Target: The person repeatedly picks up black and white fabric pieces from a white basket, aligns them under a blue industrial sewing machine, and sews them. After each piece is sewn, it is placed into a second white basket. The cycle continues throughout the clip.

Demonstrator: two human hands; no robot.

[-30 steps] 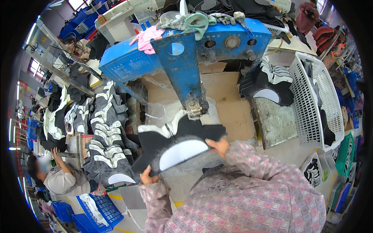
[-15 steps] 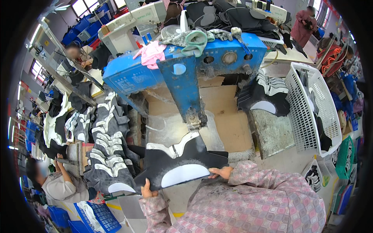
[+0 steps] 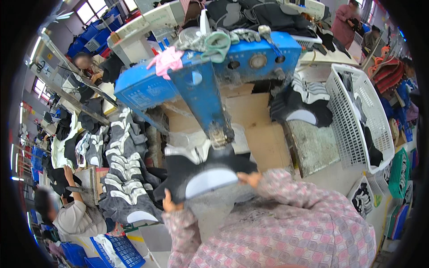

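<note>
A black fabric piece [image 3: 177, 175] with a white half-moon patch and white bands along its far edge is held out flat between my hands. My left hand [image 3: 171, 203] pinches its near left corner, thumb pointing up. At its right side, beside the end of the half-moon, my right hand [image 3: 250, 178] grips the edge. The piece's far edge reaches the metal head [image 3: 220, 135] at the foot of a blue machine arm [image 3: 196, 99]. Blur and the head hide whether the two touch.
Left of the machine lies a long row of similar grey-and-white pieces [image 3: 126, 166]. At the right, a stack of black pieces [image 3: 304, 105] rests on a metal plate [image 3: 316, 149], beside a white basket [image 3: 364, 129]. A person [image 3: 73, 219] sits at the left.
Both my hands have moved away from me, carrying the black fabric piece further under the machine's metal head. My grip on it looks the same. The whole view has shifted slightly.
</note>
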